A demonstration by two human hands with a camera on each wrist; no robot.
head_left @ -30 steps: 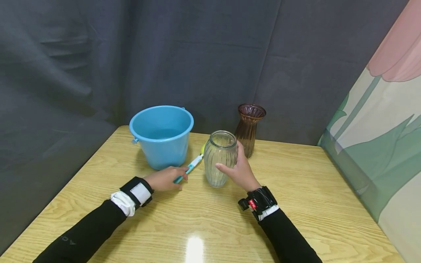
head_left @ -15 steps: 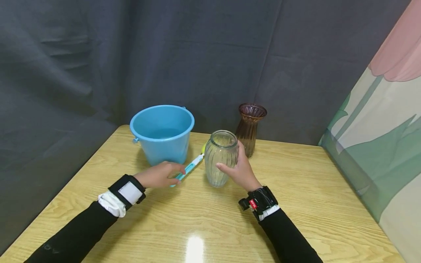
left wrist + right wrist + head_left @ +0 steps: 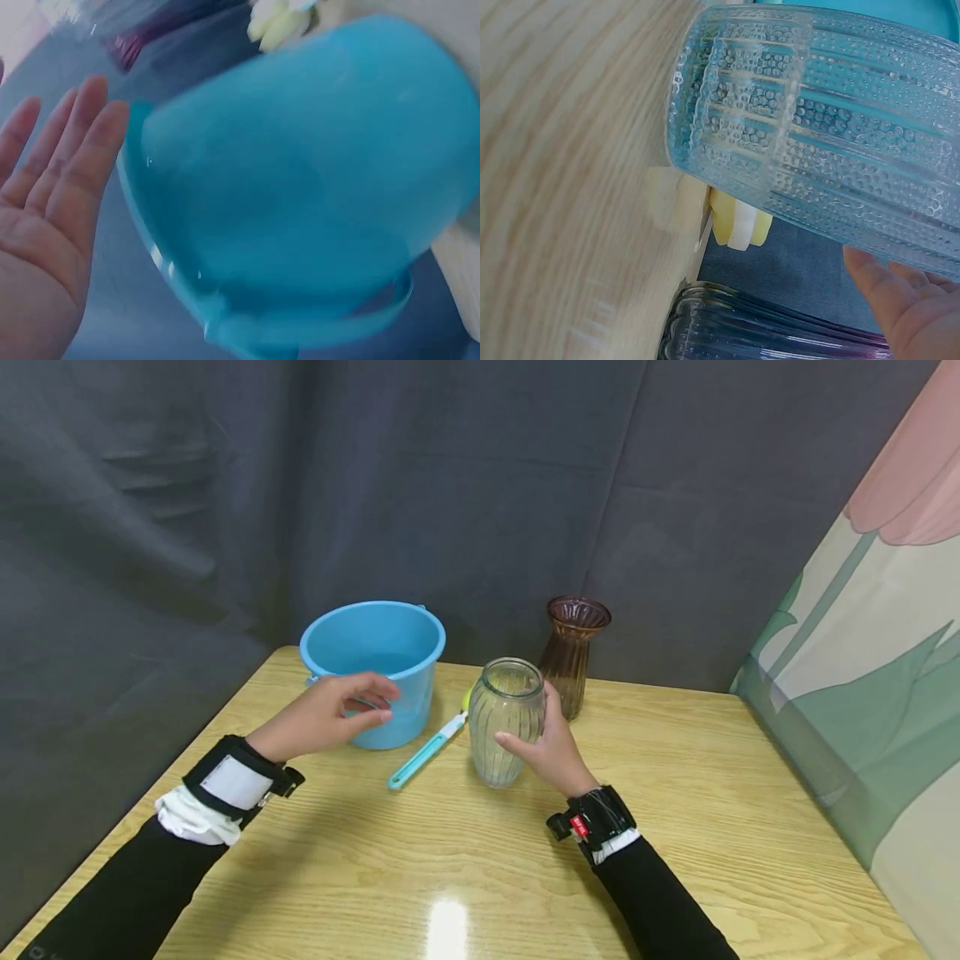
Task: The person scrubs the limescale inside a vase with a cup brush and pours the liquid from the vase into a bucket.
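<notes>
The right hand (image 3: pixel 551 747) is wrapping its fingers round the clear ribbed vase (image 3: pixel 507 720), which is standing upright on the wooden table (image 3: pixel 675 827), between the blue bucket (image 3: pixel 375 668) and the brown vase (image 3: pixel 572 652). The left hand (image 3: pixel 330 717) is hovering with relaxed fingers, gripping nothing, just in front of the bucket's wall. The risk here: glass is slippery, and a careless nudge from either arm could be tipping the tall brown vase just behind. The brush (image 3: pixel 427 750) is lying loose on the table beside the clear vase. The bucket is holding what looks like water, though the view is dim; the clear vase is looking empty.
</notes>
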